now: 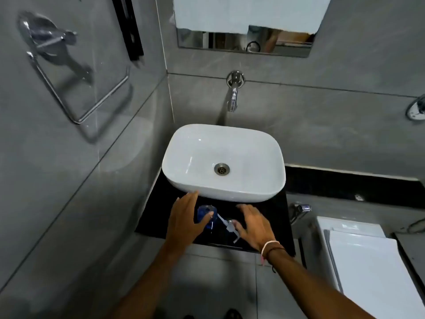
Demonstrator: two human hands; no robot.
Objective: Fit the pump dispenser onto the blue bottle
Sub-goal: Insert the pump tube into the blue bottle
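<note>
A small blue bottle [207, 215] stands upright on the black counter [158, 210], just in front of the white basin. Beside it on the right lies the pump dispenser [227, 225], silver-grey, with its tube pointing toward the bottle. My left hand [184, 218] hovers just left of the bottle, fingers spread, thumb near the bottle's side; I cannot tell if it touches. My right hand [254, 226] is open over the pump's head end, fingers apart, holding nothing.
A white basin [224, 143] sits on the counter under a chrome wall tap [233, 93]. Grey tiled walls close in on the left and behind. A chrome towel ring [76, 88] hangs on the left wall. A white toilet cistern [358, 249] stands at the right.
</note>
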